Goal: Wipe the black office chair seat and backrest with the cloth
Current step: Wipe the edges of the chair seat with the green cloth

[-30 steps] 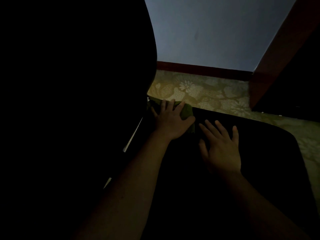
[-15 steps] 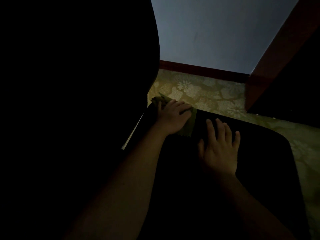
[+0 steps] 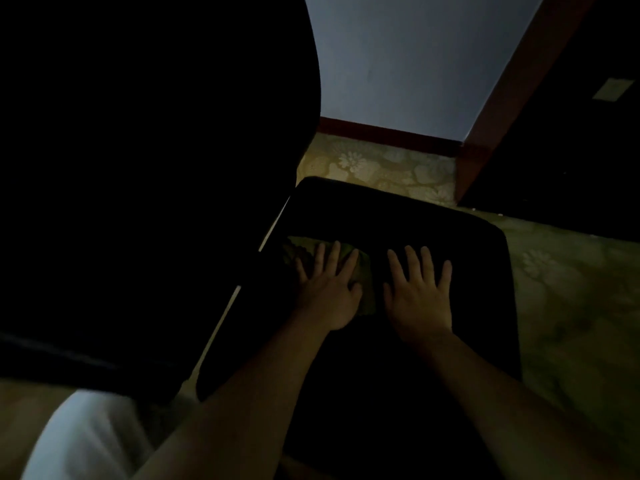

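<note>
Crumpled olive cloth (image 3: 366, 289) lies on the smooth, rounded black seat (image 3: 398, 216), near the backrest (image 3: 156, 168) at 9 o'clock. Of the hands, the left hand (image 3: 329, 289) presses it with flat, spread fingers. The right hand (image 3: 419, 292), equally spread, rests on bare seat at the cloth's 3 o'clock.

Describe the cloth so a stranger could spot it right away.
Find the black chair seat beside the dark backrest. On it, the left hand presses flat on a crumpled green cloth. It's the only green thing on the seat; the right hand touches bare upholstery.
</note>
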### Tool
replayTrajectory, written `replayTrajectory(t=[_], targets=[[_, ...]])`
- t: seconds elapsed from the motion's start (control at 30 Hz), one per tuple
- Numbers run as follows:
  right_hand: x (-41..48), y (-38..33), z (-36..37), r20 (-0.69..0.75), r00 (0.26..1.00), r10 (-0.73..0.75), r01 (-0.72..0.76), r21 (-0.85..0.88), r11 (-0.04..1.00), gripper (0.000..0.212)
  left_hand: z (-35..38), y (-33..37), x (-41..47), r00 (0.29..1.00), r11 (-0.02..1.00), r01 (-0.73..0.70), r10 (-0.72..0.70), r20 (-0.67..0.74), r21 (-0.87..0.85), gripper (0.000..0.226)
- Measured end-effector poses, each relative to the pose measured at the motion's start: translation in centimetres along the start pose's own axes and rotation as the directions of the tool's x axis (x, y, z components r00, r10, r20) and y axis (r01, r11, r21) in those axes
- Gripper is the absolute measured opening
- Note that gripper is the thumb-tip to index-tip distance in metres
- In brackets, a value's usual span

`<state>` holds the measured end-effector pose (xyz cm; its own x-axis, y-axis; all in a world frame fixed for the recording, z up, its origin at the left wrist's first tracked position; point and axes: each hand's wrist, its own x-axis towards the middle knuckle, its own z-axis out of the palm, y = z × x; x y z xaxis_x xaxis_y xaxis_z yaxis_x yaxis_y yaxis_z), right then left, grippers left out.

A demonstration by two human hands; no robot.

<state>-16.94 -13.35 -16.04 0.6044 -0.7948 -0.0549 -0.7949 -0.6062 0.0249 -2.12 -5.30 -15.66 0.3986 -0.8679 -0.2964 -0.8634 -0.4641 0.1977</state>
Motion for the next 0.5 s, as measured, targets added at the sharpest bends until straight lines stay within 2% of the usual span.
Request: replayTrajectory(t=[0.17,0.3,0.37,0.43,0.5], targets=[[-9.6,0.1,0.6,-0.035,0.997,-0.065,0.064,-0.029,0.998,0.065,1.7,-0.7,-7.6,0.996,0.994,-0.089,0.087,0.022,0.070,0.064],[-14.3,-1.3,0.0,-0.032,0.999,-0.035,0.034,-0.047,0.998,0.061,3.6,-2.6,-13.3,0.946,0.958,-0.229,0.260,-0.194,0.171,0.065],[-16.0,-2.6,-0.5,0.009,0.998,-0.061,0.061,-0.048,0.997,0.059,4.1,-3.6,-15.3,0.947,0.975,-0.153,0.191,-0.260,0.158,0.071],[-17.3,-4.0,-1.1,0.058,0.986,-0.156,0.158,-0.037,0.987,0.064,4.4,-4.5,-17.0,0.976,0.997,0.002,0.014,-0.216,0.074,0.077],[-18.2,-5.6,-1.4,0.081,0.955,-0.285,0.285,0.014,0.958,0.065,4.7,-5.3,-18.1,0.987,0.996,0.091,-0.087,-0.136,0.024,0.081]])
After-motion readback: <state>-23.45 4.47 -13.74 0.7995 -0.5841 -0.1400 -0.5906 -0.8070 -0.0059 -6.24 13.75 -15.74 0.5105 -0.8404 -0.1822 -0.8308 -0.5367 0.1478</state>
